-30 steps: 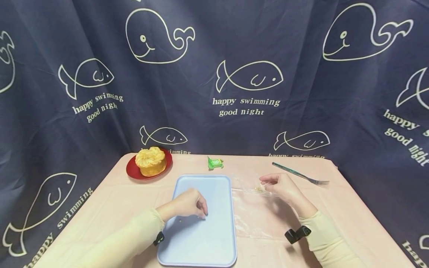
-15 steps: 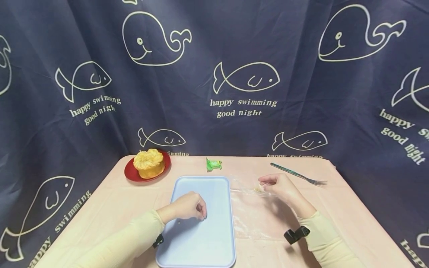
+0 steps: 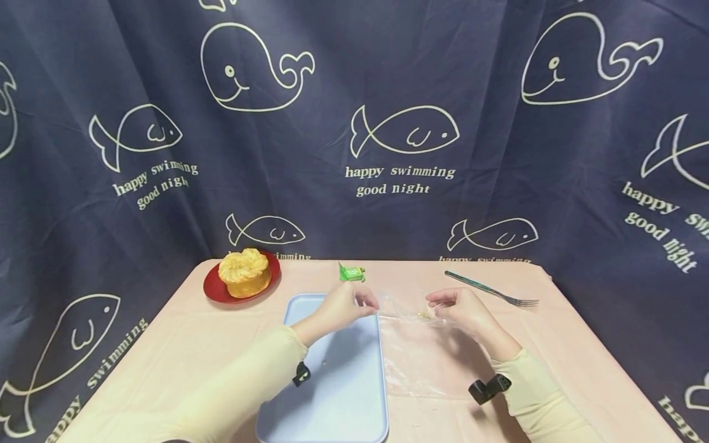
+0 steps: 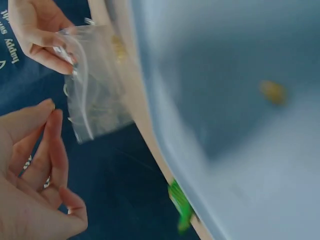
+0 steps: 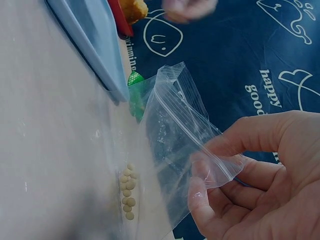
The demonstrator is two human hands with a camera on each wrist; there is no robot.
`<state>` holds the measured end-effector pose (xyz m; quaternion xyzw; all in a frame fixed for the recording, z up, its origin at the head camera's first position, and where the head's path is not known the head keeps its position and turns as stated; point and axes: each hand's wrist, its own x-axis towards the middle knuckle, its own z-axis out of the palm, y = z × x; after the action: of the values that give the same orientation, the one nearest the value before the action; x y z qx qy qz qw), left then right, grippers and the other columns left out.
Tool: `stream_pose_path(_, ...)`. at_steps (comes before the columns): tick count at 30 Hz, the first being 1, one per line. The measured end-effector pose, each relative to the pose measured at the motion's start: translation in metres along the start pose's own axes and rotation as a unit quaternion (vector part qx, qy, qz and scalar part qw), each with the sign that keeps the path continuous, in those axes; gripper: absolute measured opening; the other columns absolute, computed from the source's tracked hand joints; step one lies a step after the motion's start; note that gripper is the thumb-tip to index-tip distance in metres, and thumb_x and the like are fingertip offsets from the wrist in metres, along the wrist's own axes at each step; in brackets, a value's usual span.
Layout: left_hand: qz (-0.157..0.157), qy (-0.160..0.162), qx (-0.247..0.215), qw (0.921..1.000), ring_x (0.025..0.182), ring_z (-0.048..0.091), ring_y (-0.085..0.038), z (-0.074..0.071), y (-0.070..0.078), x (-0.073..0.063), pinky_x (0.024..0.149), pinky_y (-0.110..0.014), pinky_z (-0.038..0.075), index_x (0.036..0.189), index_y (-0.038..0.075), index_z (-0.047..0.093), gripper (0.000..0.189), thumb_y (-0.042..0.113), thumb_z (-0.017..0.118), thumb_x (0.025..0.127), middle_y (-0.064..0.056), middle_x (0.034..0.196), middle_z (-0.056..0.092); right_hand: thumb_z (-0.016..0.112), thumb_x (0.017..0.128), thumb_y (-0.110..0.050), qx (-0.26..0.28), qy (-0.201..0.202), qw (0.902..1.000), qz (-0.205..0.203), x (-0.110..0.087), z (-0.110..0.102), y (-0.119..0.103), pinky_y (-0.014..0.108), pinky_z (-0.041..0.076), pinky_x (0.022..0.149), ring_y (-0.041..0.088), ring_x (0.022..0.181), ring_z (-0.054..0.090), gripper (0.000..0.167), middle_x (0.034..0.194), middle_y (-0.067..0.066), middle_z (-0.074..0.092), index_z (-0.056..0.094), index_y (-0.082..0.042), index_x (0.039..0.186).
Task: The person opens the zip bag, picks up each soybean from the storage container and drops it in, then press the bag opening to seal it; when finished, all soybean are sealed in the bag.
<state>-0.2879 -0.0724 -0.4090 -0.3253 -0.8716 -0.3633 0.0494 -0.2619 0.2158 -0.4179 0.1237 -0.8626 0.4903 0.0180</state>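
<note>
Two bare hands show in the head view, above a table (image 3: 177, 344) with a pink cover. The left hand (image 3: 339, 306) is above the far right part of a blue tray (image 3: 354, 400), its fingers bent and drawn together towards the clear zip bag (image 3: 412, 360). The right hand (image 3: 462, 311) grips that bag, which spreads over the table just right of the tray, with small round pieces (image 3: 423, 315) clustered near the fingers. One small piece (image 3: 324, 363) lies on the tray. Behind, a red plate (image 3: 210, 294) bears a yellow bun (image 3: 245, 274); a green packet (image 3: 352, 272) lies beyond the tray, and a fork (image 3: 492, 288) lies at far right, before a dark blue curtain (image 3: 404, 37) printed with whales and fish. From the left wrist, the left thumb and forefinger meet at the tips, near the bag but apart from it; whether they hold anything is too small to tell. A blurred tan piece sits on the tray. From the right wrist, the right thumb and fingers pinch the bag by its zip edge; the pale round pieces lie bunched in the clear plastic lower down, while the left hand is a blur at the top edge.
</note>
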Motion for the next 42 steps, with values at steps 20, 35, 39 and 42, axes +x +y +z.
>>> stream_pose_path(20,-0.022,0.013,0.066,0.9975,0.069,0.054,-0.004,0.042,0.022,0.054,0.064,-0.022,0.043,0.087,0.02,0.08,0.008,0.013,0.082,0.084,0.014,0.079,0.072,0.065,0.077,0.01,0.001,0.001,1.0,0.002,-0.001,0.003,-0.002,0.022,0.053,0.071,0.027,0.089,0.069,0.037,0.102,0.025,0.073,0.068,0.016,0.113)
stream_pose_path(35,-0.019,-0.023,0.027,0.9992,0.072,0.056,-0.009,-0.014,0.005,0.011,0.066,-0.026,0.046,0.088,0.016,0.077,0.007,0.013,0.083,0.084,0.013,0.08,0.069,0.065,0.077,0.008,0.005,0.005,1.0,0.005,-0.002,0.0,-0.003,0.022,0.053,0.071,0.026,0.089,0.069,0.038,0.104,0.026,0.072,0.068,0.016,0.114)
stream_pose_path(39,-0.019,-0.038,0.018,0.9989,0.065,0.055,-0.007,-0.029,-0.01,-0.014,0.061,-0.026,0.047,0.087,0.012,0.078,0.006,0.01,0.083,0.084,0.011,0.079,0.07,0.064,0.077,0.009,0.008,0.005,0.9999,0.009,-0.003,0.001,-0.002,0.022,0.053,0.072,0.025,0.089,0.069,0.038,0.104,0.025,0.072,0.068,0.016,0.114)
stream_pose_path(42,-0.025,-0.046,0.015,0.9985,0.064,0.054,-0.004,-0.036,-0.02,-0.032,0.059,-0.024,0.046,0.085,0.011,0.079,0.006,0.007,0.083,0.083,0.01,0.078,0.07,0.064,0.078,0.009,0.004,0.004,0.9999,0.009,-0.002,0.0,-0.001,0.022,0.053,0.072,0.026,0.089,0.069,0.038,0.104,0.026,0.072,0.067,0.016,0.115)
